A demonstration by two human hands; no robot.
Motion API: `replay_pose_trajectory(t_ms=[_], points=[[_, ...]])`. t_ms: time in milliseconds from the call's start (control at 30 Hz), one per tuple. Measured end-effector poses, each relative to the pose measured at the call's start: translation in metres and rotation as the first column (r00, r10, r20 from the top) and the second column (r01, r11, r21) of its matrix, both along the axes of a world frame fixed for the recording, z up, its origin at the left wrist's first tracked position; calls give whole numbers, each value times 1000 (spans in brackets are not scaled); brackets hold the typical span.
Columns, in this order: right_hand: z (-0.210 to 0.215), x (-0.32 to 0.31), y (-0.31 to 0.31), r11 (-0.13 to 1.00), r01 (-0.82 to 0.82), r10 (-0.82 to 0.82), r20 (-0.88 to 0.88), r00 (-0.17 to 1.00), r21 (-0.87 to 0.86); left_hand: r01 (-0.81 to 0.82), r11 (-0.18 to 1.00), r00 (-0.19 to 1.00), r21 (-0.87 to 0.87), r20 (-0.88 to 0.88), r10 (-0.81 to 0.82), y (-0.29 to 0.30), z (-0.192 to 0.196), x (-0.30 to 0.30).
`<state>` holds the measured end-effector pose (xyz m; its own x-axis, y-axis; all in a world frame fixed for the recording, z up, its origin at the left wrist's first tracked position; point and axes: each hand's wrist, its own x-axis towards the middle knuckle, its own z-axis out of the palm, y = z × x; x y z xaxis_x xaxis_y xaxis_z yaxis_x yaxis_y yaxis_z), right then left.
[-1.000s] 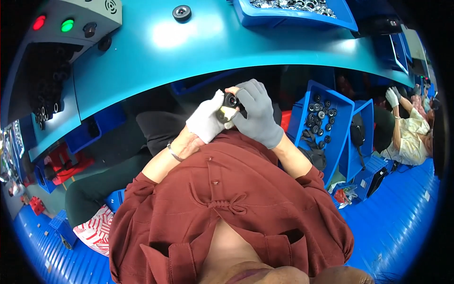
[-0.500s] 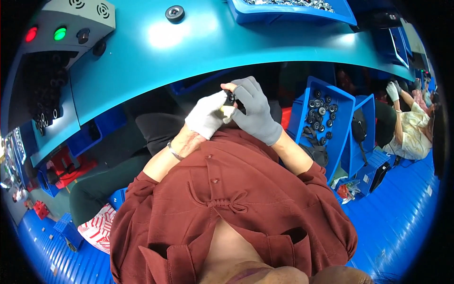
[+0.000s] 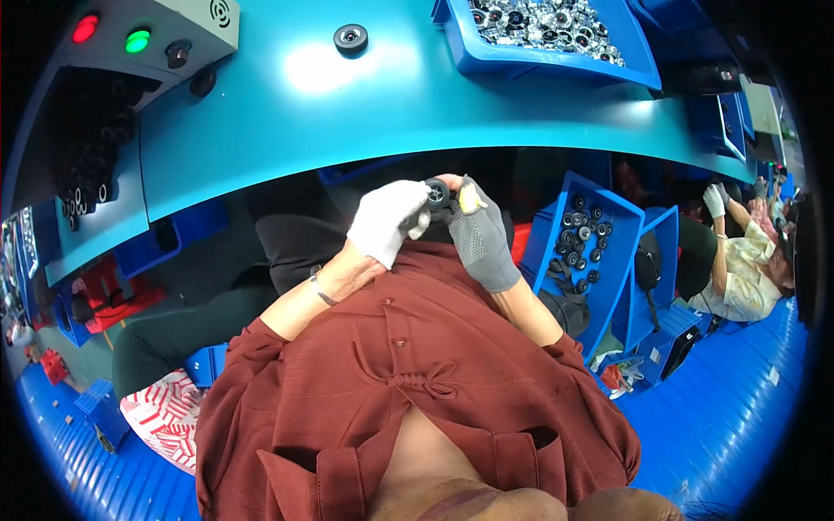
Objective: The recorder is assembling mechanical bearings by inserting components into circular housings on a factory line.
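Observation:
Just beyond my waist, below the edge of the bench, a small black wheel (image 3: 437, 194) with a spoked hub is held between my hands. My left hand (image 3: 380, 221), in a white glove, pinches it from the left with curled fingers. From the right, my right hand (image 3: 485, 243) in a grey dotted glove has its bare fingertips against the wheel's far rim. A yellow patch (image 3: 471, 198) shows at that glove's thumb. Another black wheel (image 3: 350, 38) lies on the teal bench (image 3: 287, 113) ahead.
A blue tray (image 3: 556, 65) of shiny metal parts stands at the far right of the bench. At the left is a control box (image 3: 161, 22) with red and green buttons, near black rings (image 3: 87, 174). A blue bin (image 3: 612, 286) with several wheels sits right. A co-worker (image 3: 743, 260) works beyond.
The wheel has turned so its spoked face shows. My right hand has rotated, bringing the yellow patch from below the wheel to its right. The view has shifted, showing more of the metal parts' tray.

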<state>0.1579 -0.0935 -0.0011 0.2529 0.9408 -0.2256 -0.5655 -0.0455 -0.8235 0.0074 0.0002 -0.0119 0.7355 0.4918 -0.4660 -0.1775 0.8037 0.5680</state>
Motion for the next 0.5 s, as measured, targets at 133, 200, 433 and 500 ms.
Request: replay_pose_trajectory(t_ms=[133, 200, 433, 500], points=[[7, 2, 3, 983, 12, 38, 266, 963, -185, 13, 999, 999, 37, -49, -11, -1, 16, 4], [9, 1, 4, 981, 28, 38, 328, 944, -192, 146, 900, 926, 411, -378, 22, -3, 29, 9], [20, 2, 8, 982, -3, 81, 400, 913, -191, 272, 557, 878, 785, -439, 190, -4, 18, 6], [23, 6, 9, 987, -18, 105, 544, 832, -162, 289, 468, 878, 835, -426, 219, -6, 16, 5]])
